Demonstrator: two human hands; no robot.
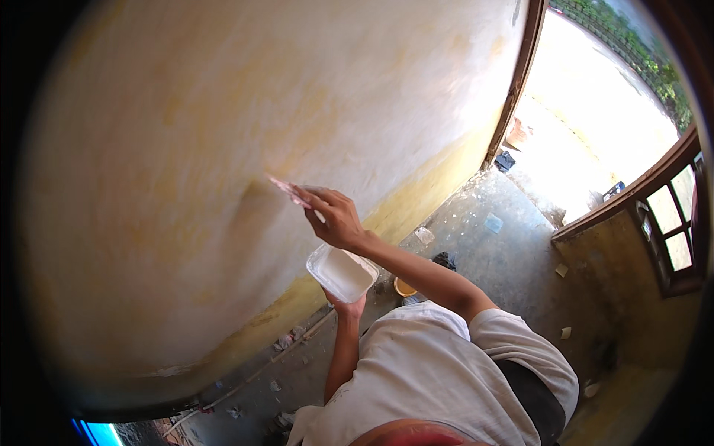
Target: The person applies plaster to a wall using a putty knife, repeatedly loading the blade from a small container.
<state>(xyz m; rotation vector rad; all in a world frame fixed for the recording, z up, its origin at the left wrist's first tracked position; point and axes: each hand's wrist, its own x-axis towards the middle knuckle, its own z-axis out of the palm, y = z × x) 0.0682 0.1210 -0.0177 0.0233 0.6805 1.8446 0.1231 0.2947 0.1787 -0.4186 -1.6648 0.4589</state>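
Observation:
My right hand (335, 215) grips a thin, flat, pinkish tool (281, 184), a blade or spatula, held up at the mottled white-and-yellow wall (163, 134). The tool casts a shadow on the wall; whether it touches the surface I cannot tell. Below it, my left hand (346, 305) holds a white plastic tub (342, 271) with white paste inside, close to the lower part of the wall. The fingers of that hand are partly hidden under the tub.
An orange basin (404, 289) and a dark bag (445, 260) lie on the speckled floor (506, 245). A pipe (253, 375) runs along the wall's foot. At right are an open doorway (584, 104) with sunlit ground and a wooden-framed window (673, 223).

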